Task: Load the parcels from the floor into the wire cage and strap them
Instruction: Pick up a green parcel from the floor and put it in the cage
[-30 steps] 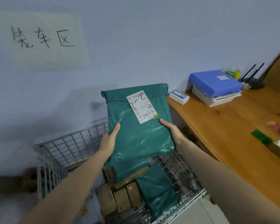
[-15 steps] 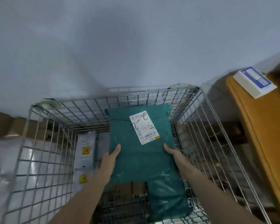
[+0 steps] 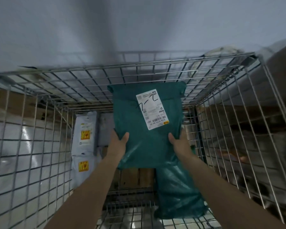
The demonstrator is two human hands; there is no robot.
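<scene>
A green plastic parcel (image 3: 130, 116) with a white shipping label (image 3: 152, 109) hangs inside the wire cage (image 3: 106, 71). My left hand (image 3: 118, 142) grips its lower left edge, thumb on top. My right hand (image 3: 178, 142) grips its lower right edge the same way. Below it in the cage lie a second green parcel (image 3: 177, 192), brown cartons (image 3: 135, 177) and white-grey bags (image 3: 84, 134) with yellow stickers, stood against the left side.
The cage's wire walls rise on the left (image 3: 23, 146), right (image 3: 238, 129) and far side, close to a pale wall (image 3: 139, 22). Cardboard boxes (image 3: 15, 104) and grey wrapped goods sit outside the cage on both sides.
The parcel has gone from chest height beside the wooden table down into the cage. My view has tilted downward, and both hands kept their hold.
</scene>
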